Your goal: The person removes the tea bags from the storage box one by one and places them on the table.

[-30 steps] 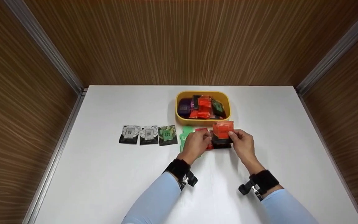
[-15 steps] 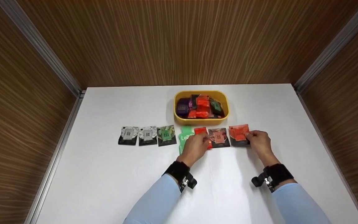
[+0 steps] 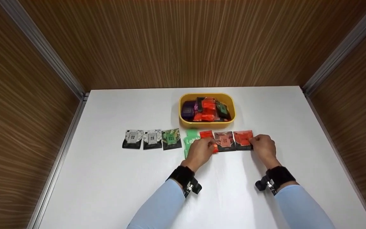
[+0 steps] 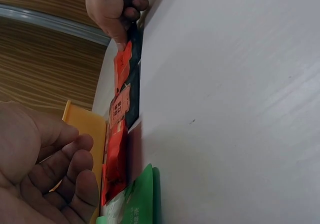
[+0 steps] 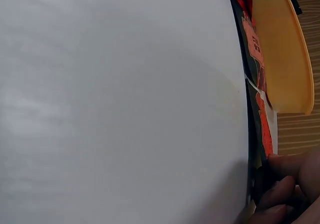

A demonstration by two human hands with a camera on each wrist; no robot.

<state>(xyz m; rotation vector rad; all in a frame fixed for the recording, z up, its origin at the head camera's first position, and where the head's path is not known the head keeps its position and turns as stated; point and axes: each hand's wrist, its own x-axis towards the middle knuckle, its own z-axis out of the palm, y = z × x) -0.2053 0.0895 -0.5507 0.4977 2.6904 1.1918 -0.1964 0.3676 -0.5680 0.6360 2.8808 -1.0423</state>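
End packet (image 3: 243, 140): roughly square, red across the upper part, black along the bottom, with a brighter orange-red panel in the middle; print too small to read.
Place: on the white table (image 3: 106, 184), at the right end of the row, just beside the pink-label packet (image 3: 225, 141).
Right hand (image 3: 263, 149): fingers bent, thumb and fingers pinching the end packet's right edge.
Left hand (image 3: 199, 152): fingers loosely curled, nothing seen in their grasp; fingertips over the red packet (image 3: 206, 134), contact cannot be told.
Rest of row: 2 grey-and-black packets (image 3: 133, 139), 1 leafy packet (image 3: 171, 139) with a green label, and green packaging (image 3: 190, 136) partly hidden by the left hand.
Tub (image 3: 206, 124): yellow, behind the row, holding purple, red and dark packets (image 3: 208, 109).
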